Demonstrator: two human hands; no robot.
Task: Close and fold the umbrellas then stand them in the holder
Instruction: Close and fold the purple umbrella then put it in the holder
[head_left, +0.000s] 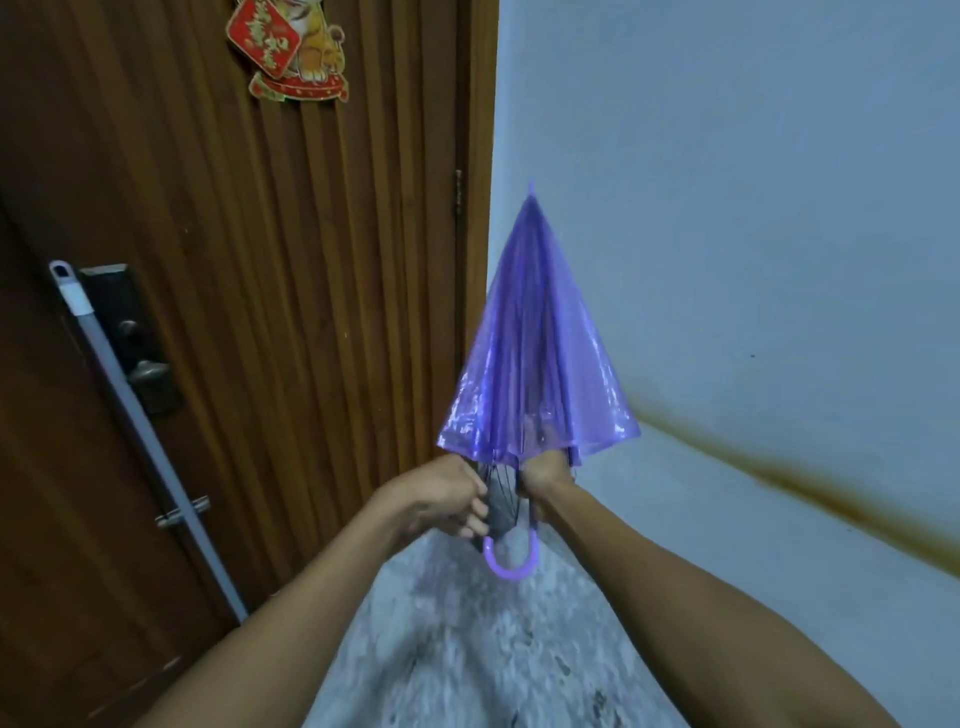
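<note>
A translucent purple umbrella (535, 353) points up and away from me, its canopy half collapsed into a cone. Its curved purple handle (511, 564) hangs below my hands. My left hand (441, 501) grips the dark ribs and shaft on the left side, just under the canopy's edge. My right hand (543, 475) holds the same bundle from the right, its fingers reaching up inside the canopy. No holder is in view.
A brown ribbed wooden door (260, 260) with a lock (140, 343) and a red paper decoration (288, 49) fills the left. A grey mop or broom pole (150, 441) leans against it. A pale wall (753, 182) with a brown stain (810, 488) stands on the right. Speckled grey floor (467, 649) lies below.
</note>
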